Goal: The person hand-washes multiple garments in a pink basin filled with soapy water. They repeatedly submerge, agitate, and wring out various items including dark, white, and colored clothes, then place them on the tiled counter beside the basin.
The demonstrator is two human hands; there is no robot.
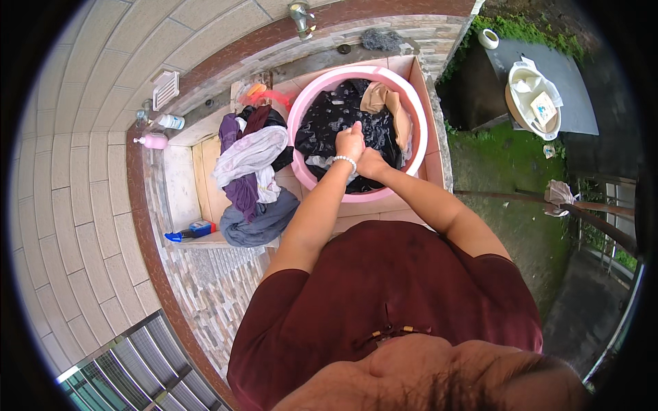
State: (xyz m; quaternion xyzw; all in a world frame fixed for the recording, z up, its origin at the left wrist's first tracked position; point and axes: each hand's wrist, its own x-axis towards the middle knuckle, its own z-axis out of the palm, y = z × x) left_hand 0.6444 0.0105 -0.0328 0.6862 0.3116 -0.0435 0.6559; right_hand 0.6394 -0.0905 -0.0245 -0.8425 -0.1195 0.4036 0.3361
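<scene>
Inside a pink round washbasin [297, 161] lies wet black cloth [325, 123] with small pale marks. A tan cloth [386, 101] is bunched along the basin's far right side. My left hand [350, 142], with a white beaded bracelet at its wrist, is closed over the middle of the basin. Just beside it to the right and slightly nearer, my right hand [371, 164] is closed too. Both fists press together on the black cloth; my fingers hide most of the part they grip. Some whitish cloth [319, 162] shows left of my hands.
Left of the basin sits a laundry pile with a grey-white garment [252, 154], a purple one [241, 197] and a blue-grey one [258, 220]. A blue-handled brush [191, 231] and a pink bottle [152, 141] are farther left. A tap [300, 19] stands beyond the basin.
</scene>
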